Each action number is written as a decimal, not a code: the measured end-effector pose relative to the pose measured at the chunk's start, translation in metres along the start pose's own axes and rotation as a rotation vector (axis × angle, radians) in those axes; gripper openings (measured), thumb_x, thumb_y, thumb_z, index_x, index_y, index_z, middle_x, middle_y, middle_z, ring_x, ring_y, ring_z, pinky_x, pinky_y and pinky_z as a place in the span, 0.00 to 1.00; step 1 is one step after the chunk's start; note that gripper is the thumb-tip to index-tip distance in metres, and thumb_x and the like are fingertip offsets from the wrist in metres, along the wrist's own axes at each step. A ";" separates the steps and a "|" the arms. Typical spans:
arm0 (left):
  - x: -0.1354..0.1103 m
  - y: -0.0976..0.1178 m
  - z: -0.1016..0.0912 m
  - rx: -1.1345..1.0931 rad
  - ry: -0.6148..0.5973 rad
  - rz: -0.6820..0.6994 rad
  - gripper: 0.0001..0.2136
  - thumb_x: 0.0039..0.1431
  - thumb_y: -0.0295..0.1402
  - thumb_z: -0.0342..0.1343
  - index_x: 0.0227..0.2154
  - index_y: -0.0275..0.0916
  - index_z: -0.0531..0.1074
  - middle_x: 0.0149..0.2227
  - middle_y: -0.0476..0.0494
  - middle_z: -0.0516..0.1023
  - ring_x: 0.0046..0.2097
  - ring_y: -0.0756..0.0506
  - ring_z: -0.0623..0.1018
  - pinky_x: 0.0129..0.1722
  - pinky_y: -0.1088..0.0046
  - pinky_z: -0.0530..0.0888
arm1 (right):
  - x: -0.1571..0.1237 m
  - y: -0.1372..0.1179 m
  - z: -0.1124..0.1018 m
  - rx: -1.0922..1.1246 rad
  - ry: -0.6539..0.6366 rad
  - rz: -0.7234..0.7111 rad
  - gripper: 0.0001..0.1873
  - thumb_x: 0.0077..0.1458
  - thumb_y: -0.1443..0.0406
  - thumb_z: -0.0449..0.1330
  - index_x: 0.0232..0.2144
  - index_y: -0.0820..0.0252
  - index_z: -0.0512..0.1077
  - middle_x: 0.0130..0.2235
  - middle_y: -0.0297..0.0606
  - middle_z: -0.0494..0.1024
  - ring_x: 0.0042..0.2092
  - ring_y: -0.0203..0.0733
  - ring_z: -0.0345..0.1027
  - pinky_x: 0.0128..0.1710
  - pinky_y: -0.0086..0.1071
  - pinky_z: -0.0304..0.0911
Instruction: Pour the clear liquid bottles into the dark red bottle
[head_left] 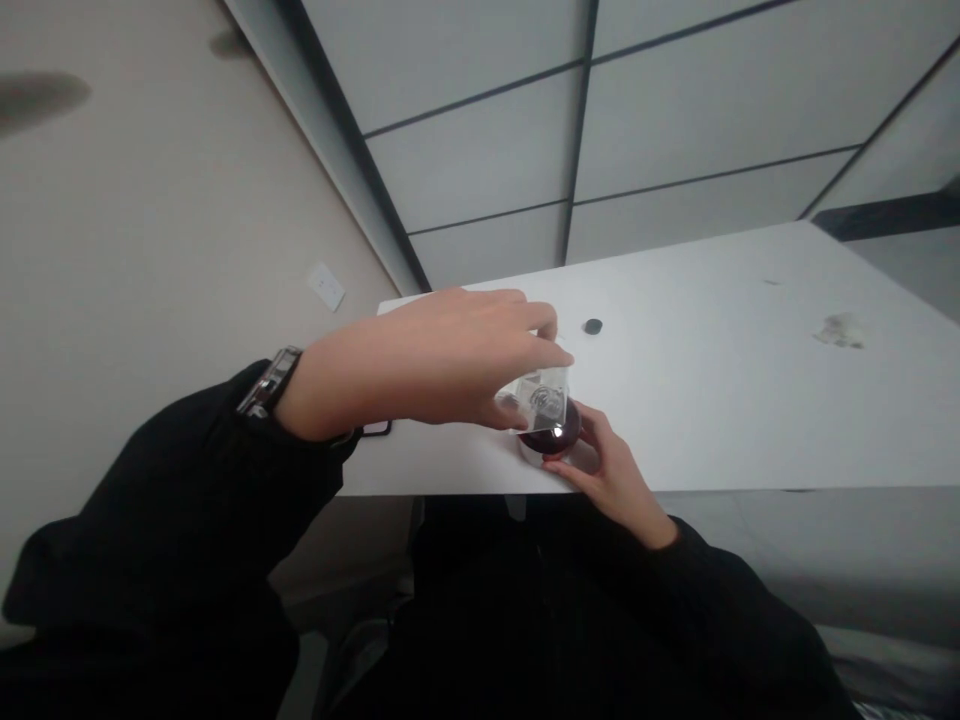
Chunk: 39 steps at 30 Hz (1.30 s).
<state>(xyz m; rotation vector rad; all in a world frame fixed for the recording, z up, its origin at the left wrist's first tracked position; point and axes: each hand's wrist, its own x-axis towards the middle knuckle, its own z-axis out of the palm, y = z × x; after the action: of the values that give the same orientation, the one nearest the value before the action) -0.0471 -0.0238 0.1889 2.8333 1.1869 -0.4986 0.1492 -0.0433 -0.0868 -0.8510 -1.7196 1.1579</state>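
Observation:
My left hand [442, 355] reaches across the near edge of a white table [750, 400], its fingers closed around a small clear plastic container [546, 395] held tilted over a low round vessel. That vessel [551, 440] holds a dark red liquid and stands near the table's front edge. My right hand [611, 470] grips the vessel from the right side, fingers curled around its rim. A watch sits on my left wrist [270, 385]. Both sleeves are black.
A small dark round cap [593, 325] lies on the table behind my hands. A faint smudge [840, 330] marks the tabletop at the right. A beige wall with a white switch plate [326, 286] runs along the left.

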 end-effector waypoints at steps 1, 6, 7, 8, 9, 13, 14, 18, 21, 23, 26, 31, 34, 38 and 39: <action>0.000 -0.001 -0.001 -0.013 0.000 0.008 0.17 0.63 0.39 0.65 0.53 0.44 0.78 0.58 0.40 0.80 0.56 0.37 0.79 0.44 0.66 0.72 | 0.000 0.000 0.000 0.000 -0.001 0.002 0.41 0.58 0.50 0.73 0.67 0.54 0.64 0.63 0.52 0.76 0.63 0.60 0.75 0.66 0.59 0.69; 0.000 -0.005 0.000 -0.049 0.030 0.043 0.13 0.64 0.37 0.65 0.50 0.45 0.79 0.57 0.42 0.80 0.55 0.37 0.78 0.45 0.65 0.71 | -0.001 0.002 0.000 -0.024 0.008 -0.001 0.41 0.58 0.50 0.73 0.67 0.54 0.64 0.62 0.52 0.77 0.61 0.60 0.76 0.65 0.59 0.71; 0.000 -0.006 0.000 -0.047 0.024 0.046 0.13 0.64 0.38 0.64 0.51 0.46 0.79 0.57 0.42 0.80 0.55 0.37 0.78 0.45 0.64 0.71 | -0.001 0.002 0.000 -0.028 0.009 0.005 0.41 0.58 0.49 0.73 0.66 0.54 0.64 0.62 0.52 0.77 0.61 0.60 0.77 0.64 0.59 0.71; 0.000 -0.006 -0.001 -0.044 0.014 0.049 0.13 0.64 0.38 0.64 0.51 0.46 0.79 0.57 0.41 0.80 0.54 0.37 0.78 0.45 0.64 0.71 | -0.001 0.001 0.000 -0.032 0.008 0.011 0.42 0.58 0.49 0.73 0.66 0.55 0.64 0.61 0.52 0.78 0.60 0.60 0.77 0.64 0.59 0.72; 0.001 -0.006 -0.002 -0.040 0.004 0.053 0.14 0.64 0.38 0.64 0.52 0.46 0.79 0.57 0.41 0.80 0.55 0.37 0.77 0.45 0.64 0.71 | -0.001 0.001 0.000 -0.037 0.006 0.014 0.42 0.58 0.48 0.72 0.66 0.55 0.64 0.60 0.52 0.78 0.60 0.61 0.77 0.63 0.59 0.72; 0.002 -0.004 -0.006 0.008 -0.020 0.060 0.16 0.64 0.39 0.65 0.54 0.46 0.79 0.58 0.41 0.80 0.55 0.36 0.77 0.44 0.63 0.71 | -0.001 0.001 0.000 -0.082 0.023 -0.003 0.41 0.59 0.45 0.70 0.65 0.55 0.64 0.59 0.53 0.79 0.59 0.61 0.78 0.61 0.58 0.74; 0.002 -0.004 -0.006 0.023 -0.022 0.063 0.16 0.65 0.39 0.65 0.54 0.46 0.79 0.58 0.41 0.80 0.55 0.37 0.77 0.44 0.63 0.72 | -0.001 0.001 0.001 -0.091 0.026 -0.007 0.41 0.59 0.44 0.70 0.65 0.55 0.64 0.59 0.53 0.79 0.59 0.61 0.78 0.61 0.58 0.74; 0.000 -0.006 -0.003 0.052 -0.007 0.098 0.17 0.67 0.41 0.65 0.55 0.42 0.79 0.59 0.39 0.79 0.55 0.38 0.77 0.42 0.64 0.71 | -0.003 0.006 0.002 -0.098 0.028 0.008 0.41 0.58 0.44 0.70 0.65 0.55 0.65 0.59 0.53 0.79 0.58 0.61 0.79 0.60 0.58 0.74; -0.004 -0.008 0.002 0.055 0.034 0.108 0.18 0.69 0.43 0.64 0.56 0.41 0.78 0.58 0.37 0.79 0.55 0.38 0.77 0.39 0.65 0.71 | -0.004 0.009 0.003 -0.109 0.044 0.035 0.40 0.58 0.44 0.70 0.64 0.55 0.66 0.58 0.53 0.80 0.57 0.61 0.80 0.59 0.58 0.75; -0.008 -0.008 0.006 0.061 0.068 0.107 0.18 0.69 0.41 0.64 0.57 0.40 0.77 0.58 0.36 0.79 0.53 0.38 0.78 0.37 0.65 0.71 | -0.005 0.010 0.003 -0.122 0.053 0.049 0.40 0.57 0.44 0.69 0.64 0.55 0.67 0.58 0.52 0.81 0.56 0.60 0.80 0.58 0.57 0.76; -0.014 -0.005 0.011 0.083 0.109 0.095 0.18 0.70 0.40 0.63 0.58 0.38 0.76 0.57 0.33 0.78 0.51 0.38 0.78 0.33 0.66 0.71 | -0.007 0.012 0.002 -0.148 0.053 0.060 0.39 0.57 0.43 0.69 0.63 0.55 0.67 0.56 0.52 0.82 0.55 0.59 0.82 0.56 0.53 0.78; -0.024 -0.003 0.028 0.095 0.242 0.072 0.18 0.71 0.41 0.61 0.57 0.35 0.76 0.56 0.33 0.79 0.48 0.39 0.78 0.32 0.66 0.72 | -0.011 0.022 0.001 -0.191 0.066 0.080 0.37 0.57 0.45 0.69 0.62 0.53 0.68 0.51 0.48 0.85 0.48 0.56 0.84 0.51 0.47 0.80; -0.029 -0.004 0.043 0.078 0.368 0.066 0.17 0.74 0.40 0.56 0.56 0.34 0.76 0.53 0.34 0.80 0.47 0.38 0.79 0.34 0.63 0.75 | -0.015 0.028 0.000 -0.176 0.088 0.114 0.35 0.55 0.46 0.70 0.59 0.52 0.70 0.46 0.45 0.86 0.42 0.55 0.85 0.45 0.45 0.82; -0.035 -0.005 0.056 0.056 0.471 0.043 0.17 0.76 0.39 0.49 0.54 0.33 0.77 0.52 0.32 0.80 0.44 0.39 0.78 0.39 0.63 0.78 | -0.018 0.036 -0.003 -0.134 0.113 0.188 0.30 0.51 0.47 0.73 0.52 0.51 0.73 0.39 0.43 0.86 0.35 0.55 0.84 0.33 0.41 0.82; -0.035 -0.004 0.058 0.048 0.481 0.034 0.18 0.77 0.40 0.49 0.53 0.33 0.77 0.51 0.32 0.80 0.44 0.40 0.78 0.40 0.64 0.78 | -0.020 0.040 -0.004 -0.121 0.123 0.193 0.29 0.50 0.47 0.73 0.50 0.51 0.73 0.38 0.42 0.86 0.34 0.55 0.84 0.31 0.41 0.81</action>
<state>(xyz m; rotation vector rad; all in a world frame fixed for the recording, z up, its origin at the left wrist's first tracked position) -0.0893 -0.0538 0.1453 3.1095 1.1866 0.1752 0.1634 -0.0459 -0.1295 -1.1599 -1.6470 1.1104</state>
